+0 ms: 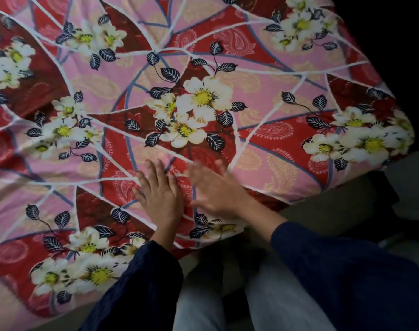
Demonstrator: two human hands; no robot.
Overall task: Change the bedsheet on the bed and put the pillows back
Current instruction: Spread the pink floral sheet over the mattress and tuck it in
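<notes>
Head view: floral bedsheet [203,96] spread over bed, wrapping far right corner. Left hand [159,192] flat on it, fingers straight, slightly spread. Right hand [215,189] just beside, blurred, fingers extended, holding nothing.

Dull grey floor [406,168], light grey trousers [275,306], dark navy sleeves [347,271]

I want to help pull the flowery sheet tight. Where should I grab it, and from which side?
Probably pinch the bedsheet at its near edge, where it folds down off the top, and come from the side the person stands on. The top lies flat, with the left hand and right hand spread on it, so there's no grip there.
</notes>
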